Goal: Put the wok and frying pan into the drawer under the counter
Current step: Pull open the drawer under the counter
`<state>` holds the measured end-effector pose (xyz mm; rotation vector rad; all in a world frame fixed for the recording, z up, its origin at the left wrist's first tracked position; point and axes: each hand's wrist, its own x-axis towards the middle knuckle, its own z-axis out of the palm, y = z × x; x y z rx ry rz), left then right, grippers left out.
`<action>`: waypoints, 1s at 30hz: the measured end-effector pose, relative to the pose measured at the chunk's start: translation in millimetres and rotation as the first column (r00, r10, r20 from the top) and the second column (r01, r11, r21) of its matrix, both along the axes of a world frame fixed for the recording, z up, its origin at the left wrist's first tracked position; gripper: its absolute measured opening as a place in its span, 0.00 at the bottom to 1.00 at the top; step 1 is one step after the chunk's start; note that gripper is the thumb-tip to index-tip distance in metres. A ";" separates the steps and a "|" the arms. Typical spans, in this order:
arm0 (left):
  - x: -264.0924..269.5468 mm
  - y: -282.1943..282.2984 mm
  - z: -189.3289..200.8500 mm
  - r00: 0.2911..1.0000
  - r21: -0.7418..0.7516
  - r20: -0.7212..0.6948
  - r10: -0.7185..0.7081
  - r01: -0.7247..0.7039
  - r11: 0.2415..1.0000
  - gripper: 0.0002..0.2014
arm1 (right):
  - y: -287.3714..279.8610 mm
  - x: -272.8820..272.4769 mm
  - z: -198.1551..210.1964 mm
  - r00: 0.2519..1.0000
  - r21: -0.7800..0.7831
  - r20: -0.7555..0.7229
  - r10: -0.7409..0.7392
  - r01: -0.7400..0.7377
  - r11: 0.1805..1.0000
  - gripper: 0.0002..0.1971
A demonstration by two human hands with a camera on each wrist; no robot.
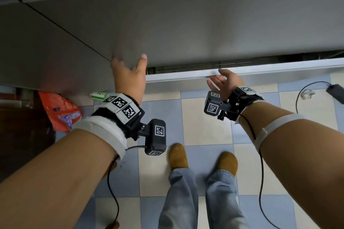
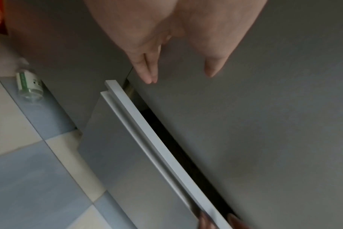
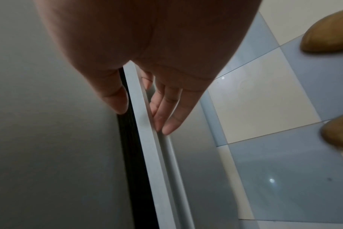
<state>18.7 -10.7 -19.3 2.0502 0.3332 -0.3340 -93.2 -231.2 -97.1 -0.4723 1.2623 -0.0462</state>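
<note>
Neither the wok nor the frying pan shows in any view. The grey drawer front under the counter stands out a little from the cabinet, leaving a narrow dark gap behind its top lip. My right hand is at that lip: its straight fingers lie along the handle groove and the thumb is on the gap side. My left hand rests flat, fingers straight, on the grey cabinet front above the drawer's left end.
An orange plastic bag and a small green-labelled bottle lie on the floor at the cabinet's left foot. A black adapter with a cable lies on the blue-and-cream tiles at right. My brown shoes stand just before the drawer.
</note>
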 end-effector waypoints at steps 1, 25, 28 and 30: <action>-3.3 4.1 -3.0 0.999 0.052 -0.015 -0.053 0.053 0.997 0.39 | 5.1 -8.7 -2.0 0.999 -0.021 -0.033 -0.009 0.009 1.000 0.17; -105.2 17.1 6.0 0.638 0.329 -0.424 -0.643 0.770 0.546 0.18 | 63.7 -173.9 40.6 0.921 0.148 -0.295 0.256 -0.220 0.964 0.12; -102.4 5.3 38.3 0.627 0.296 -0.391 -0.674 0.779 0.553 0.17 | 55.5 -156.0 87.1 0.774 0.058 -0.346 0.530 -0.546 0.836 0.10; -99.0 -4.3 73.8 0.626 0.269 -0.364 -0.689 0.779 0.566 0.15 | 50.8 -139.2 127.4 0.682 -0.075 -0.372 0.630 -0.699 0.711 0.11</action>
